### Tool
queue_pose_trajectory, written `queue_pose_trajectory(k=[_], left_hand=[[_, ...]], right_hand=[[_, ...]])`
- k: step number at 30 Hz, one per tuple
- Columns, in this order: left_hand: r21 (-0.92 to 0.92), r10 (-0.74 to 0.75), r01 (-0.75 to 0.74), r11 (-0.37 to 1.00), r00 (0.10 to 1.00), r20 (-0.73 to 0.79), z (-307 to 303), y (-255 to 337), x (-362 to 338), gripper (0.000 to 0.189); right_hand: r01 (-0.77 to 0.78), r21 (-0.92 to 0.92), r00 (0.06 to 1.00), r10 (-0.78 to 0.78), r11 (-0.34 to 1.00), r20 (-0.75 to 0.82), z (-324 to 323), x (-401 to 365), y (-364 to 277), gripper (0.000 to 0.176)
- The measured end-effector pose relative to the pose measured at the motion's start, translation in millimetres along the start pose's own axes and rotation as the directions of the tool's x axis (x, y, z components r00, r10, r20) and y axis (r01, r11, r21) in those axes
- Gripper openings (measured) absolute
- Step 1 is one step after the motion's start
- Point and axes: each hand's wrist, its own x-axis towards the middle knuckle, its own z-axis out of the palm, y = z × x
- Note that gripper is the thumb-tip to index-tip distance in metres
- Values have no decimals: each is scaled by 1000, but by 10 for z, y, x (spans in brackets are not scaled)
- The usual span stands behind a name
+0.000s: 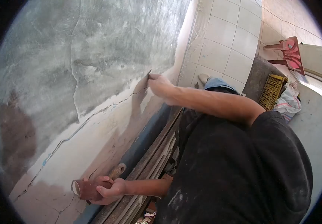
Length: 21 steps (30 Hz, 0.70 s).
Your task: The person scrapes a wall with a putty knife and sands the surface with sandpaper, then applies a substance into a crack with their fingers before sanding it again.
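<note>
Plaster wall (94, 44), grey above and pale beige below, fills the left side of the head view. A long thin crack (105, 108) runs slanting across it, between the two colours.

We see the right hand (160, 86) stretched out to the wall. Its fingers are pinched narrow around a thin dark blade (149, 72), and the tip of the blade touches the plaster just beside the upper end of the crack.

The left hand (110, 189) is low in the picture, near the pale part of the wall. It is closed around a reddish-brown roll of sandpaper (86, 189), whose open end points to the left. A rounded wooden handle (117, 171) shows just above this hand; we cannot tell if the hand holds it too.

Between the wall and the dark shirt lie long flat boards (157, 153). Further away there are white square tiles (224, 41), a yellow plastic crate (273, 89), a white sack (288, 102) just beside the crate, and a red plastic chair (289, 54).
</note>
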Motion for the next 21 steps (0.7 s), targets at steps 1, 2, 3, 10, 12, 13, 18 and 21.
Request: queue_pose_trajectory(k=[1, 2, 3, 10, 12, 13, 18, 21], left_hand=[[0, -4, 4, 1000, 1000, -6, 14, 23, -12, 55], [7, -8, 8, 1000, 1000, -5, -10, 52, -5, 56], [17, -10, 10, 1000, 1000, -1, -19, 67, 3, 56], [23, -11, 10, 1000, 1000, 20, 10, 108, 1, 57], [9, 10, -11, 1000, 1000, 29, 5, 99, 26, 57], [-1, 21, -21, 1000, 999, 30, -13, 61, 25, 56], [-23, 10, -9, 1000, 1000, 13, -35, 22, -2, 54], [-27, 9, -9, 1000, 1000, 24, -40, 31, 5, 54]], right_hand=[[83, -47, 997, -83, 995, 0, 31, -87, -21, 32], [65, -39, 998, -65, 997, 10, 37, -125, -9, 33], [57, -36, 998, -56, 998, 22, 30, -130, -22, 33], [292, -152, 951, -270, 944, 151, 56, -507, -125, 36], [721, -141, 692, -713, 678, 108, 177, -431, 208, 41], [744, -175, 668, -728, 645, 154, 130, -513, 132, 44], [827, -516, 446, -819, 222, 361, -169, -556, -20, 53], [872, -482, 290, -886, 89, 361, -186, -415, -48, 52]])
